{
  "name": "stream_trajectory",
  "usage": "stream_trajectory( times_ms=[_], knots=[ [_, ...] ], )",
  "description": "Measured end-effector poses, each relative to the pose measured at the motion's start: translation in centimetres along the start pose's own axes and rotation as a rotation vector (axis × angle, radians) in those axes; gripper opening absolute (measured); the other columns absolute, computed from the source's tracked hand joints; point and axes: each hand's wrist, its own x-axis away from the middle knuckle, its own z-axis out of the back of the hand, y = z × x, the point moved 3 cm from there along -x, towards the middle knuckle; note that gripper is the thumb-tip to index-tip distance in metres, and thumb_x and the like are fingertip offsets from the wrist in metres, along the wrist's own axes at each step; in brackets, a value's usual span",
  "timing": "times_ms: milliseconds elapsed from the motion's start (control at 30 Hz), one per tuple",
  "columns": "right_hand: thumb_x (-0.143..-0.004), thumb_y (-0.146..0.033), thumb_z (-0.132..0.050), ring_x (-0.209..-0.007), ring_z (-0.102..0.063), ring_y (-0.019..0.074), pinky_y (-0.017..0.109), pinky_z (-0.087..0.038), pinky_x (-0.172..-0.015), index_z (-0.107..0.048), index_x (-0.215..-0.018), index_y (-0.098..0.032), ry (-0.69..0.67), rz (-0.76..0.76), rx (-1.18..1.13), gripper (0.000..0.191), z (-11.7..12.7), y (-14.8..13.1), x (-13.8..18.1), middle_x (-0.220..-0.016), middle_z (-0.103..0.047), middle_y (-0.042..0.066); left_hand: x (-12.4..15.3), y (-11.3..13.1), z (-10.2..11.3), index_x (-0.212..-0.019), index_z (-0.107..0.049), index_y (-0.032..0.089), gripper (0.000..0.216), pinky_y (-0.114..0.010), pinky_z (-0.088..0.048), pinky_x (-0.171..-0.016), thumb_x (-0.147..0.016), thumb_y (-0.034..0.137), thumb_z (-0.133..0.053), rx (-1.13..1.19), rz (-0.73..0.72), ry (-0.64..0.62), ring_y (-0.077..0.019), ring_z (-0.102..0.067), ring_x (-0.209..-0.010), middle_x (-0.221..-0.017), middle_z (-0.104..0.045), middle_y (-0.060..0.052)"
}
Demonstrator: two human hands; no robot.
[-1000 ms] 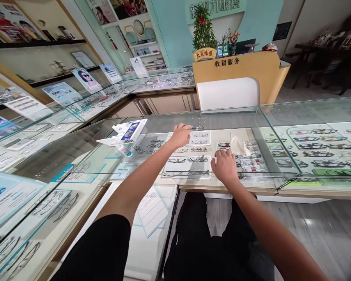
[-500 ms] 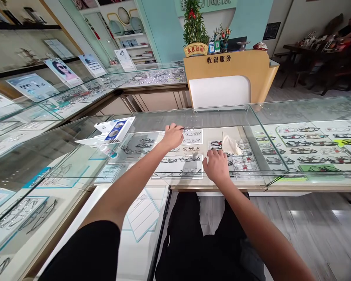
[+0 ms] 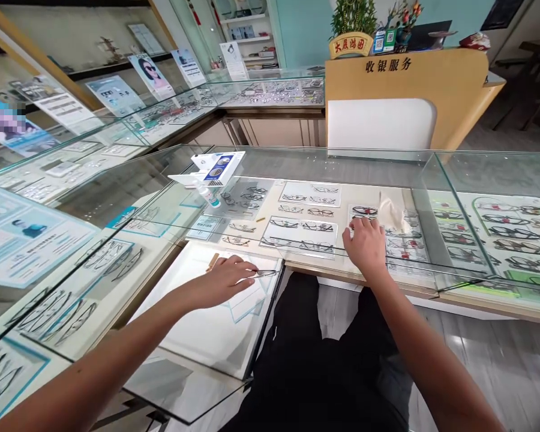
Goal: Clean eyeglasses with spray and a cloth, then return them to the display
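My left hand (image 3: 227, 279) is over the lower left counter section, its fingers closed on a thin-rimmed pair of eyeglasses (image 3: 266, 273) that sticks out past the fingertips. Under it lies a white sheet with blue-edged cards (image 3: 248, 307). My right hand (image 3: 366, 243) rests at the near edge of the glass display case (image 3: 310, 264), fingers bent and slightly apart, holding nothing I can see. Just beyond it are a dark pair of glasses (image 3: 365, 211) and a cream cloth (image 3: 392, 213). Rows of frames (image 3: 317, 226) lie left of that hand.
A white-and-blue folded box (image 3: 219, 170) and a small bottle (image 3: 210, 197) stand on the glass at left. Glass edges run along the counters. Beyond stands a wooden cashier desk (image 3: 382, 78). Upright advertising cards (image 3: 152, 75) line the left-hand case.
My left hand has come back from the far part of the case, down to the lower left counter, with the eyeglasses. My right hand stays by the case edge. The view has turned left.
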Motion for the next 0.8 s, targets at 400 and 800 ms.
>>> stream_trajectory(
  times_ms=[400, 800],
  knots=[
    [-0.110, -0.030, -0.050, -0.106, -0.058, 0.0342, 0.045, -0.037, -0.089, -0.071, -0.114, -0.016, 0.033, 0.020, 0.004, 0.025, -0.2, 0.0, 0.1, -0.113, -0.074, 0.016, -12.0, -10.3, -4.0, -0.161, -0.060, 0.026, 0.061, -0.068, -0.026, -0.126, -0.108, 0.052, -0.043, -0.244, 0.182, 0.436, -0.0479, -0.034, -0.161, -0.178, -0.046, -0.015],
    [-0.109, -0.028, -0.054, -0.097, -0.059, 0.0297, 0.043, -0.039, -0.087, -0.069, -0.108, -0.020, 0.086, 0.047, 0.023, 0.017, 0.2, -0.9, 0.4, -0.105, -0.073, 0.011, -30.5, -11.1, 1.1, -0.168, -0.052, 0.016, 0.072, -0.066, -0.021, -0.128, -0.113, 0.056, -0.030, -0.204, 0.114, 0.670, -0.0463, -0.028, -0.166, -0.183, -0.036, -0.018]
  ],
)
